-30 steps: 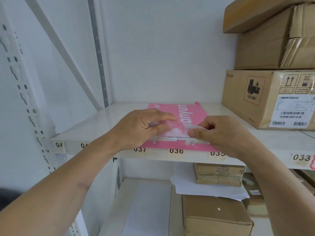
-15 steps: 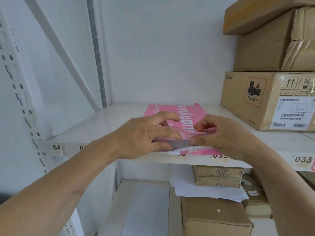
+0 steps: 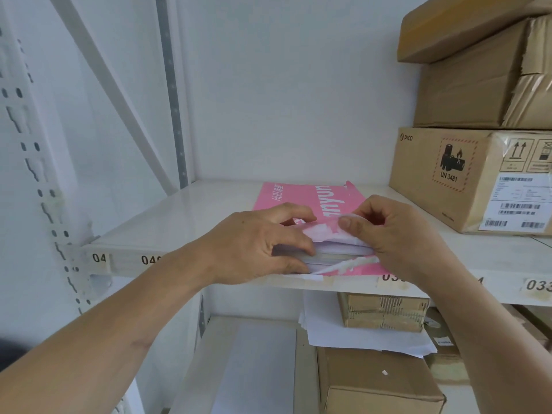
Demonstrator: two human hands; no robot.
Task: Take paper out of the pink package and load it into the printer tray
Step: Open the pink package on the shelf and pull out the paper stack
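Note:
The pink package (image 3: 301,197) lies flat on the white shelf (image 3: 185,222), its torn near end at the shelf's front edge. A stack of white paper (image 3: 337,253) shows in that torn opening. My left hand (image 3: 254,243) grips the left end of the stack, fingers above and thumb below. My right hand (image 3: 391,231) pinches the torn pink wrapper flap (image 3: 321,230) and holds it lifted off the stack. No printer or tray is in view.
Cardboard boxes (image 3: 466,174) are stacked at the right of the same shelf, close to my right hand. The lower shelf holds more boxes (image 3: 379,383) and loose white sheets (image 3: 352,333). Metal uprights and a diagonal brace (image 3: 113,94) stand at the left.
The torn flap has been lifted higher by my right hand, exposing more of the paper stack. My left hand has closed its grip around the stack's left end.

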